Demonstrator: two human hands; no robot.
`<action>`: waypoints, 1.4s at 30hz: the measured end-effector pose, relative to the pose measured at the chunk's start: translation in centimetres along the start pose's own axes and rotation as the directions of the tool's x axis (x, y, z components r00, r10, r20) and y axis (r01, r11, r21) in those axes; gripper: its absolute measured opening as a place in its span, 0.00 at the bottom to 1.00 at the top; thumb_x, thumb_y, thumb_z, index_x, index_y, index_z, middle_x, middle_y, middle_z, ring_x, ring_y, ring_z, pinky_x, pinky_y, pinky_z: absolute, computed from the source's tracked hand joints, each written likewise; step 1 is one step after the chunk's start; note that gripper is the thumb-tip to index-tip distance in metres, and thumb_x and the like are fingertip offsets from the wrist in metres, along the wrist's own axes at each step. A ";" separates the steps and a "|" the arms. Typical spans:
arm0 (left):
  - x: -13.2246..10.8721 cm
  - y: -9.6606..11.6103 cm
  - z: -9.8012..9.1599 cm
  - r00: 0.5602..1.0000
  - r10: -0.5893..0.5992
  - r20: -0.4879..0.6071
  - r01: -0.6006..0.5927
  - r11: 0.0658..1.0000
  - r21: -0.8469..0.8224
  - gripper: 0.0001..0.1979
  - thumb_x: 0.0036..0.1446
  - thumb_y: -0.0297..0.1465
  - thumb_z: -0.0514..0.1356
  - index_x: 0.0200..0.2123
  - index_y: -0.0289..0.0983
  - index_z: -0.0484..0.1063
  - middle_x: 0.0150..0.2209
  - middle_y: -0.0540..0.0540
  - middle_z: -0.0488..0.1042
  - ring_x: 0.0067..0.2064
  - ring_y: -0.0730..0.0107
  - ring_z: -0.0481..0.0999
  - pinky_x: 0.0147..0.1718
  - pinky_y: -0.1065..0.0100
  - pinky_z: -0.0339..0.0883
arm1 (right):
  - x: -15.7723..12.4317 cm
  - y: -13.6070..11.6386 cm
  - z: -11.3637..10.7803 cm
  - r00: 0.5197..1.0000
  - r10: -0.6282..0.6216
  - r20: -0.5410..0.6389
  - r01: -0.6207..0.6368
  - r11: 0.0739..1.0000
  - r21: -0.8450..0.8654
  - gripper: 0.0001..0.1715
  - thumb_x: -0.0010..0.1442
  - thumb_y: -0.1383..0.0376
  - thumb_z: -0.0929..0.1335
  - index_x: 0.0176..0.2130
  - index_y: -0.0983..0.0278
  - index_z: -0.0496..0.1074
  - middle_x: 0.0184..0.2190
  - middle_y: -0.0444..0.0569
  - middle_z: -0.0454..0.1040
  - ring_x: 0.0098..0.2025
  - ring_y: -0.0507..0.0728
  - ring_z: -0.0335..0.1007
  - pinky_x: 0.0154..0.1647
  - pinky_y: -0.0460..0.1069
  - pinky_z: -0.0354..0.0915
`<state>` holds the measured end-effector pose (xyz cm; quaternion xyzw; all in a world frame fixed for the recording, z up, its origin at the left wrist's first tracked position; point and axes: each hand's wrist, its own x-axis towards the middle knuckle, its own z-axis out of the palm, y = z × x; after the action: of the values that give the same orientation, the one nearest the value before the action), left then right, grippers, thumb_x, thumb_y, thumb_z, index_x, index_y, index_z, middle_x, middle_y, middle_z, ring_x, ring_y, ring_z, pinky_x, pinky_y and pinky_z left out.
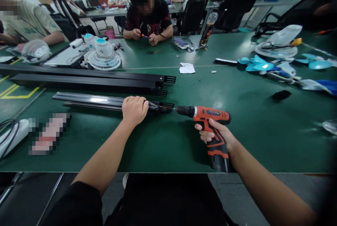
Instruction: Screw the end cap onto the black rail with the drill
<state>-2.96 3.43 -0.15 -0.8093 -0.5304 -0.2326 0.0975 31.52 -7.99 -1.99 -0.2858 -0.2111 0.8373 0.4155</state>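
Observation:
My right hand [214, 135] grips the handle of an orange and black cordless drill [209, 120]. Its bit points left and meets the right end of a long black metal rail [105, 102] lying on the green table [168, 148]. My left hand [134, 109] is closed over that rail near its right end and presses it down. The fingers of my left hand curl over the far side of the rail and are partly hidden.
Two more long black rails [86, 76] lie further back on the left. White desk fans [104, 57] and blue fan blades [256, 64] lie around the table. A person [147, 18] sits across from me, others at the left and behind. Paper scraps [186, 68] lie mid-table.

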 end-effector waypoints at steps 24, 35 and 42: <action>0.0 -0.1 0.1 1.000 -0.012 0.003 0.012 1.000 -0.018 0.23 0.71 0.38 0.46 0.41 0.39 0.80 0.40 0.41 0.82 0.44 0.52 0.77 0.51 0.51 0.63 | 0.0 0.2 0.2 0.999 -0.029 0.034 0.029 1.000 -0.002 0.21 0.60 0.54 0.78 0.43 0.66 0.74 0.25 0.42 0.68 0.21 0.47 0.51 0.22 0.41 0.65; 0.0 -0.1 0.0 1.000 -0.003 0.002 0.003 1.000 -0.009 0.23 0.72 0.38 0.45 0.41 0.39 0.80 0.40 0.41 0.83 0.44 0.52 0.77 0.50 0.52 0.63 | 0.0 0.2 0.0 1.000 -0.015 0.027 0.015 1.000 -0.012 0.21 0.59 0.54 0.78 0.43 0.65 0.74 0.25 0.41 0.67 0.22 0.46 0.50 0.22 0.41 0.64; 0.0 0.0 0.0 1.000 -0.011 0.012 0.011 1.000 -0.003 0.23 0.71 0.38 0.46 0.41 0.38 0.81 0.40 0.41 0.82 0.44 0.51 0.77 0.51 0.51 0.63 | 0.0 0.0 0.3 1.000 -0.005 0.001 0.005 1.000 0.005 0.22 0.58 0.55 0.79 0.43 0.66 0.74 0.24 0.41 0.66 0.21 0.47 0.51 0.21 0.42 0.64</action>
<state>-2.96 3.42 -0.17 -0.8079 -0.5351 -0.2292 0.0918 31.36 -8.06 -1.78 -0.2839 -0.2099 0.8369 0.4183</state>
